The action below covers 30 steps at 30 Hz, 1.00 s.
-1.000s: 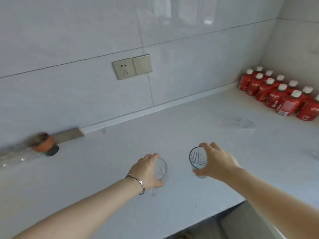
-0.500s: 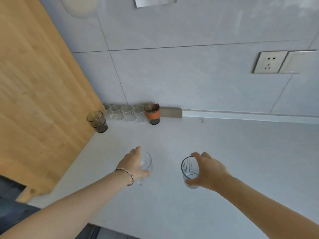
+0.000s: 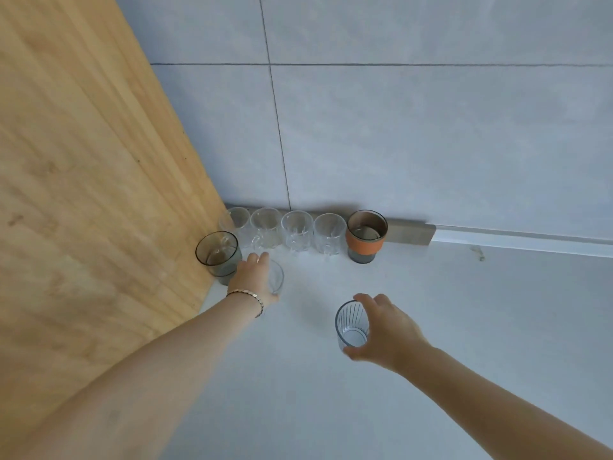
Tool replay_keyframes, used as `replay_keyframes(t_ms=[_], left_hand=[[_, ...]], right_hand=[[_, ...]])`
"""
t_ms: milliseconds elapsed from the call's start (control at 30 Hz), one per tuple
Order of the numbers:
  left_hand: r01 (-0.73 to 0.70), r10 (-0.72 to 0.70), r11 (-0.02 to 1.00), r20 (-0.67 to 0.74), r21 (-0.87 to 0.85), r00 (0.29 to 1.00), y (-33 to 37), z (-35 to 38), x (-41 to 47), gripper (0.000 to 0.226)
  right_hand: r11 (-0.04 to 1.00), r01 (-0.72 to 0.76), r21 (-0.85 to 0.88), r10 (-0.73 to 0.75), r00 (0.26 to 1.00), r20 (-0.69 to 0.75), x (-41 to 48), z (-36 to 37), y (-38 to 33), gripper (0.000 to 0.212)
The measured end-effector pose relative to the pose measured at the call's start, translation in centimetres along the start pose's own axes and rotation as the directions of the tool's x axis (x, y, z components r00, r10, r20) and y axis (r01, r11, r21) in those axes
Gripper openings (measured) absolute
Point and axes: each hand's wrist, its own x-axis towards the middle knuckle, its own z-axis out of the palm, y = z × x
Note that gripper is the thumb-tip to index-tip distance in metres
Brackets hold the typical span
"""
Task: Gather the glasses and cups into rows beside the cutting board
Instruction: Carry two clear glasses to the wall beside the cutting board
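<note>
A large wooden cutting board (image 3: 83, 194) fills the left side. Along the wall stands a row of several clear glasses (image 3: 297, 231), ending on the right with an orange-banded cup (image 3: 366, 236). A smoky grey glass (image 3: 219, 257) stands in front of the row, against the board. My left hand (image 3: 253, 277) is shut on a clear glass (image 3: 277, 277), just right of the grey glass. My right hand (image 3: 388, 330) is shut on a ribbed bluish glass (image 3: 352, 323), held nearer to me over the counter.
The pale grey counter (image 3: 464, 327) runs to the right below a tiled wall (image 3: 398, 127). A metal strip (image 3: 409, 232) lies along the wall base behind the cups.
My view has swung left from the bottles to the cutting board. Both hands have carried their glasses toward the row; the left one now sits beside the grey glass.
</note>
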Motion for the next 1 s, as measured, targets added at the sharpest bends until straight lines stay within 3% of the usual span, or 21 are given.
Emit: replay_keyframes(t_ms=[300, 567, 867, 1000], left_hand=[[-0.122, 0.14, 0.96, -0.056, 0.253, 0.989, -3.3, 0.3, 6.2, 0.079], [-0.218, 0.239, 0.944, -0.055, 0.246, 0.97, -4.4, 0.8, 8.6, 0.087], [-0.19, 0.209, 0.945, -0.046, 0.267, 0.977, -4.6, 1.4, 8.4, 0.091], [-0.143, 0.16, 0.945, -0.034, 0.295, 0.987, -4.0, 0.8, 7.5, 0.09]], right_hand=[[1.0, 0.004, -0.015, -0.004, 1.0, 0.023, 6.7, 1.6, -3.5, 0.087], [0.999, 0.005, 0.035, -0.006, 1.0, 0.01, 13.3, 2.1, -6.9, 0.089], [0.975, -0.027, 0.22, 0.036, 0.999, -0.039, 16.5, 2.9, -9.1, 0.088], [0.94, -0.055, 0.335, 0.049, 0.998, 0.026, 15.9, 3.1, -8.8, 0.108]])
